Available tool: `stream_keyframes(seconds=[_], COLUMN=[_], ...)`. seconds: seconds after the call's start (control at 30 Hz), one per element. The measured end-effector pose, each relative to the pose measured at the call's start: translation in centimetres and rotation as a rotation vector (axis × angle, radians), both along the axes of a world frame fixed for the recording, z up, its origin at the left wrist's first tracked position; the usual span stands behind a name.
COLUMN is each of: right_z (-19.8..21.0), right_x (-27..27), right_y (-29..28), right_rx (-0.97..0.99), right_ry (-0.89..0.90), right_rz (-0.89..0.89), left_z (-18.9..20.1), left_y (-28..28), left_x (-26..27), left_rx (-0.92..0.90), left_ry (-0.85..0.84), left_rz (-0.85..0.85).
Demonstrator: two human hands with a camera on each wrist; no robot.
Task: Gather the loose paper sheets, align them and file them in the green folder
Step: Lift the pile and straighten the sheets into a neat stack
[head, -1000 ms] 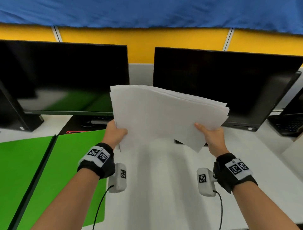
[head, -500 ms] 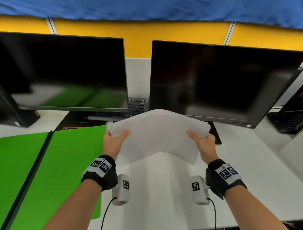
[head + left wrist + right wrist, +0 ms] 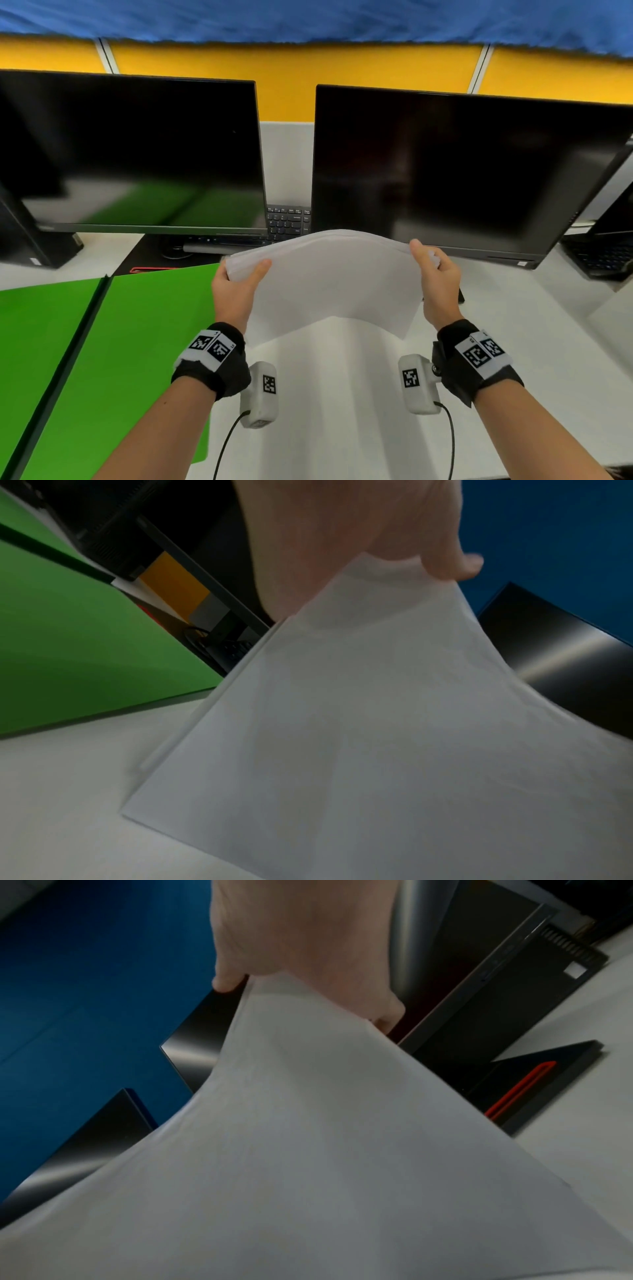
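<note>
1. Both hands grip the sheets: my left hand pinches the stack's left edge with the thumb on top, and my right hand pinches the right edge the same way.
2. From the left wrist I see the thumb pressed on the paper's top face; the fingers underneath are hidden by the stack.
3. From the right wrist I see a fingertip past the paper's far edge and the rest of the hand curled round the stack.
4. I hold the sheets in the air above the desk, bowed upward in the middle, with the near edge hanging lower and one corner drooping at lower right.
5. At the left edge the sheets look slightly stepped rather than flush, though the left wrist view is blurred, so I can't be sure.
6. Left of the stack, the green folder lies open flat on the desk, its dark spine running diagonally between the two leaves.
7. Behind the paper stand two dark monitors, left and right, with a keyboard showing in the gap between them.
8. A laptop sits at the far right.
</note>
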State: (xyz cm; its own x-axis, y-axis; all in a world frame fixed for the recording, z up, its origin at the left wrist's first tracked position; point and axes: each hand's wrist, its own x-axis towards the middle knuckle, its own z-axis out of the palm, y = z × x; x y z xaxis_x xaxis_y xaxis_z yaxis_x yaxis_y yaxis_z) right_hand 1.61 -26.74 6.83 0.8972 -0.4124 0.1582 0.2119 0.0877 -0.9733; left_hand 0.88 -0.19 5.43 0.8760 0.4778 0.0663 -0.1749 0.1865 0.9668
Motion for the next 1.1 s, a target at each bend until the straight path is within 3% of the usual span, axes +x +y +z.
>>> stream_keyframes(seconds=[0.17, 0.43, 0.6, 0.73, 0.83, 0.93, 1.0, 1.1], right_z=[-0.1, -0.3, -0.3, -0.7, -1.1, -2.3, -2.8, -2.4], right_x=[0.4, 0.5, 0.9, 1.0, 0.8, 0.7, 0.6, 0.9], right_y=[0.4, 0.0, -0.1, 0.0, -0.7, -0.8, -0.2, 0.6], right_rx=[0.021, 0.041, -0.011, -0.013, 0.013, -0.085, -0.085, -0.023], right_ry=[0.002, 0.010, -0.016, -0.009, 0.006, 0.110, 0.124, 0.070], right_rz=[-0.127, -0.123, -0.132, -0.130, 0.002, 0.142, 0.130, 0.067], left_z=[0.7, 0.4, -0.1, 0.0, 0.4, -0.5, -1.4, -1.9], left_y=[-0.8, -0.3, 0.0, 0.4, 0.3, 0.8, 1.5, 2.4], left_x=[0.2, 1.5, 1.2, 1.7, 1.7, 1.5, 1.7, 2.2], left_rx=[-0.111, -0.114, 0.003, 0.033, 0.028, 0.183, 0.289, 0.366], left_ry=[-0.015, -0.060, -0.064, -0.111, -0.097, 0.004, 0.060, 0.010], left_rz=[0.114, 0.194, 0.098, 0.183, 0.110, -0.025, -0.079, -0.015])
